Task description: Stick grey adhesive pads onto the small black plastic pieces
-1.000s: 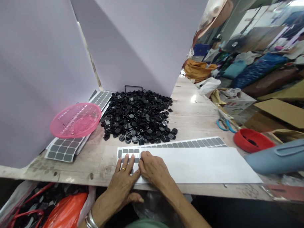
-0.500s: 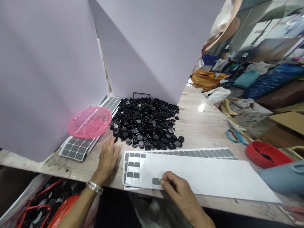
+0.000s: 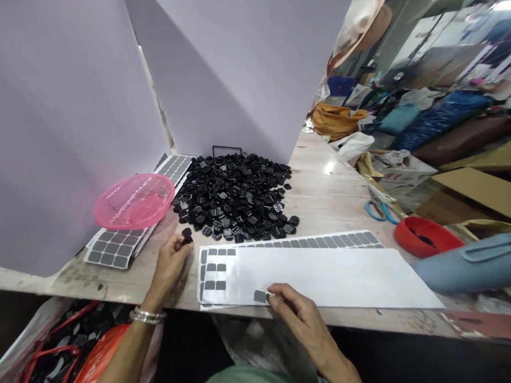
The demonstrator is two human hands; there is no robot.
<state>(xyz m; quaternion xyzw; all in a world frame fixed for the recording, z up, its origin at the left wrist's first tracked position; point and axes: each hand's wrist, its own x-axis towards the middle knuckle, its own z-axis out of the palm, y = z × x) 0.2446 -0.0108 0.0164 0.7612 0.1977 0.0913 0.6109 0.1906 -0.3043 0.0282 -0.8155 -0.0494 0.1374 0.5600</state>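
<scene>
My left hand is closed at the near left edge of the pile, pinching a small black piece between thumb and fingers. At the sheet's front edge, my right hand pinches the side of a grey rounded-square sticker. Whether that sticker is fully off the sheet I cannot tell. Beneath it lies a long white sticker sheet with several grey stickers left at its left end, on top of another sheet of grey stickers. Behind them spreads a heap of small black pieces.
A pink plastic basket rests on more sticker sheets at the left. To the right are blue-handled scissors, a red bowl and a blue-grey bottle. Pale panels stand behind. A bag of black pieces sits below left.
My left hand has closed from spread fingers and now holds a black piece beside the heap. My right hand keeps its pinch on the grey sticker. The camera view has shifted slightly.
</scene>
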